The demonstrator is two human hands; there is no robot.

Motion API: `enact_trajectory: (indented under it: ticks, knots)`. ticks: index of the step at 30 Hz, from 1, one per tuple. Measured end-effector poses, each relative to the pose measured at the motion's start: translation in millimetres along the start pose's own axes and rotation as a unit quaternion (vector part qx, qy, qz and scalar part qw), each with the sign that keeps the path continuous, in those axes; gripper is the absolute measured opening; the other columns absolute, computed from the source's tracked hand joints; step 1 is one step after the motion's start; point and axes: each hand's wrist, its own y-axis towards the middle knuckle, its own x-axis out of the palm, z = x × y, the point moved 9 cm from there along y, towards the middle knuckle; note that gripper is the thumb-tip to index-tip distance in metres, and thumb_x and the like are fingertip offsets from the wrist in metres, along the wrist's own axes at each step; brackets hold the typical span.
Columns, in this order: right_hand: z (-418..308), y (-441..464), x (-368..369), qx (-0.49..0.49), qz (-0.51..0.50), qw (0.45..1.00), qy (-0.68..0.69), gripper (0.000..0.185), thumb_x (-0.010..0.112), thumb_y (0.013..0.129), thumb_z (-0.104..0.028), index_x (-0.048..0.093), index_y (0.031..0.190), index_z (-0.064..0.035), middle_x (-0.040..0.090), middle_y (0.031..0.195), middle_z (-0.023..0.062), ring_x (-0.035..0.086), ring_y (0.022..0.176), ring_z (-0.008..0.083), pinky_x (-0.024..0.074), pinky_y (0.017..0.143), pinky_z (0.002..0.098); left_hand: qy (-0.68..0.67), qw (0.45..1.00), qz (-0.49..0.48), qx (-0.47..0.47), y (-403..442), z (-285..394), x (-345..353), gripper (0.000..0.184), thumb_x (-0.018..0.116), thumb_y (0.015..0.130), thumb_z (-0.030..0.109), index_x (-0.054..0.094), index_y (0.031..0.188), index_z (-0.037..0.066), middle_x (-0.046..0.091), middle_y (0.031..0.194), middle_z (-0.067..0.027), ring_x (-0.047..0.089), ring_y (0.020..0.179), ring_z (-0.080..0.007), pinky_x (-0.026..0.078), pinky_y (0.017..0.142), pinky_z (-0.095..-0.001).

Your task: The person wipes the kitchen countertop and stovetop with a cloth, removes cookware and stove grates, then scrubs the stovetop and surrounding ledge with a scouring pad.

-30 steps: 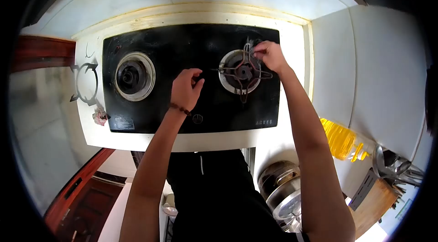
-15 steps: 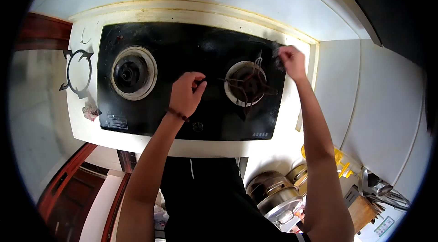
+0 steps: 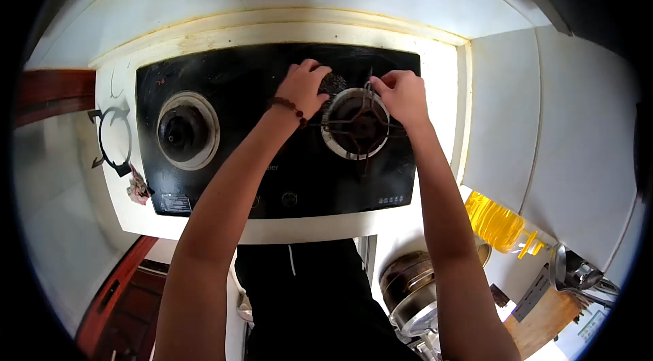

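Grate [image 3: 366,104] nearer right hand [image 3: 403,97], which pinches its far prong; left hand [image 3: 303,89] half-curled against scourer [image 3: 334,86], grip unclear.

Left arm [image 3: 235,198]: reaching forward, slanting inward | left hand [image 3: 306,87]: back up, fingers curved, thumb spread apart | right arm [image 3: 445,204]: forward, elbow slightly bent | right hand [image 3: 403,97]: fingers curled, thumb and forefinger close together | hands apart, roughly level
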Motion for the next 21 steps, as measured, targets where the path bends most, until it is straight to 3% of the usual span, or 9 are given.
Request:
enact_trajectory:
  ticks: [1, 2, 3, 5, 9, 11, 17, 21]
  knots:
    - [5, -2, 6, 0.023, -0.042, 0.998, -0.042, 0.041, 0.08, 0.086, -0.042, 0.079, 0.093, -0.0012, 0.076, 0.084, 0.0204, 0.075, 0.085, 0.0366, 0.0602, 0.078, 0.0437, 0.083, 0.996, 0.007, -0.011, -2, 0, -1, 0.049, 0.085, 0.082, 0.011, 0.069, 0.128, 0.01, 0.066, 0.122, -0.0177, 0.064, 0.114, -0.0376, 0.053, 0.104, -0.0438]
    - [-3, -4, 7, 0.052, -0.07, 0.993, -0.084, 0.052, 0.079, 0.083, -0.053, 0.079, 0.092, -0.0019, 0.076, 0.085, 0.0206, 0.075, 0.087, 0.0383, 0.0607, 0.08, 0.0448, 0.049, 0.999, 0.019, 0.011, -1, -1, 2, 0.04, 0.084, 0.083, 0.01, 0.071, 0.121, 0.012, 0.067, 0.114, -0.0166, 0.066, 0.104, -0.0379, 0.056, 0.097, -0.0437]
    - [-8, -2, 12, 0.052, -0.068, 0.993, -0.078, 0.052, 0.079, 0.083, -0.053, 0.079, 0.092, -0.0019, 0.076, 0.085, 0.0206, 0.075, 0.087, 0.0383, 0.0607, 0.08, 0.0448, 0.055, 0.998, 0.017, 0.014, 5, 0, 2, 0.04, 0.084, 0.083, 0.01, 0.071, 0.121, 0.012, 0.067, 0.114, -0.0166, 0.066, 0.104, -0.0379, 0.056, 0.097, -0.0437]
    - [-10, -1, 22, 0.065, -0.074, 0.984, -0.149, 0.046, 0.08, 0.082, -0.049, 0.078, 0.091, -0.0035, 0.076, 0.088, 0.0204, 0.075, 0.088, 0.0395, 0.0608, 0.081, 0.0463, 0.0, 0.998, -0.061, 0.015, 10, 0, 16, 0.033, 0.083, 0.082, 0.007, 0.072, 0.114, 0.01, 0.067, 0.111, -0.0153, 0.067, 0.1, -0.0375, 0.057, 0.091, -0.0429]
    - [-5, -3, 27, 0.042, -0.022, 0.992, -0.114, 0.032, 0.077, 0.083, -0.037, 0.077, 0.089, -0.0061, 0.075, 0.089, 0.0206, 0.074, 0.089, 0.0412, 0.0609, 0.08, 0.048, -0.023, 0.998, -0.055, 0.033, 30, 9, 13, 0.029, 0.081, 0.081, 0.004, 0.072, 0.108, 0.008, 0.067, 0.11, -0.0145, 0.067, 0.097, -0.0373, 0.057, 0.088, -0.0422]
    - [5, -4, 28, 0.047, -0.029, 0.994, -0.094, 0.031, 0.077, 0.083, -0.036, 0.077, 0.089, -0.0061, 0.075, 0.088, 0.0206, 0.074, 0.088, 0.0413, 0.0607, 0.08, 0.0483, -0.134, 0.984, -0.044, 0.107, 34, 27, 13, 0.027, 0.08, 0.081, 0.004, 0.073, 0.107, 0.007, 0.067, 0.113, -0.0137, 0.066, 0.101, -0.0368, 0.057, 0.09, -0.0419]
    - [25, -14, 16, 0.069, -0.034, 0.995, -0.067, 0.03, 0.077, 0.083, -0.035, 0.075, 0.087, -0.0051, 0.074, 0.084, 0.0207, 0.074, 0.086, 0.0411, 0.0598, 0.079, 0.0491, -0.04, 0.976, -0.056, 0.209, 37, 45, 37, 0.027, 0.079, 0.083, 0.006, 0.074, 0.109, 0.006, 0.064, 0.118, -0.0114, 0.064, 0.109, -0.0358, 0.055, 0.093, -0.0414]
    - [27, -19, 12, 0.052, -0.009, 0.997, -0.058, 0.028, 0.077, 0.085, -0.029, 0.073, 0.085, -0.002, 0.073, 0.081, 0.0217, 0.072, 0.083, 0.0424, 0.0586, 0.076, 0.0493, -0.047, 0.971, -0.074, 0.223, 44, 51, 43, 0.024, 0.079, 0.082, 0.005, 0.076, 0.105, 0.006, 0.066, 0.113, -0.0115, 0.066, 0.104, -0.0349, 0.056, 0.091, -0.0416]
